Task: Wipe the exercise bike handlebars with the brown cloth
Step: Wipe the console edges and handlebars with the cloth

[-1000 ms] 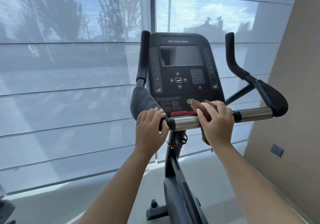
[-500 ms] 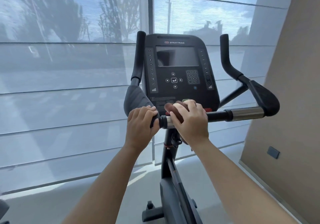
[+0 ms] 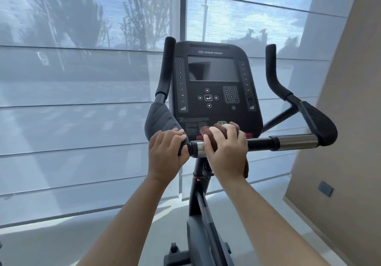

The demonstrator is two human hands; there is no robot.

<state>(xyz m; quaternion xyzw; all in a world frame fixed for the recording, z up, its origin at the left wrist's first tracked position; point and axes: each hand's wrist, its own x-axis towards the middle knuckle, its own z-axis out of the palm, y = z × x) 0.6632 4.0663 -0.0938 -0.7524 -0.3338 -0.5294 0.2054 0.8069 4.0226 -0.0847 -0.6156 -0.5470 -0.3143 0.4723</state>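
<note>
We have the soft brown cloth (image 3: 221, 130) bunched under our right hand (image 3: 225, 152), which is curled over the near horizontal crossbar of the black and steel handlebars (image 3: 292, 142), just in front of the dark console panel (image 3: 214, 88). The fingers wrap down over the fabric and press it against the bar; one end of the cloth pokes out above the knuckles and another hangs below the wrist on the right. Our left hand (image 3: 167, 152) is closed around the black rubber grip just left of the shiny steel sleeve (image 3: 199, 148), with no cloth in it, and seems to be steadying the bike.

We judge the cloth to be light, limp and easy to fold, so it will follow the round tube if we keep the palm wrapped well around it; held loosely, it would likely slip or bunch on the polished steel, which looks slick. The rubber parts should drag more. The handlebars themselves look rigid and fixed, so firm pressure is safe. The best hold is a full wrap of the fabric round the bar, tucking in the dangling end so it does not catch on the stem (image 3: 198, 175) below.
</note>
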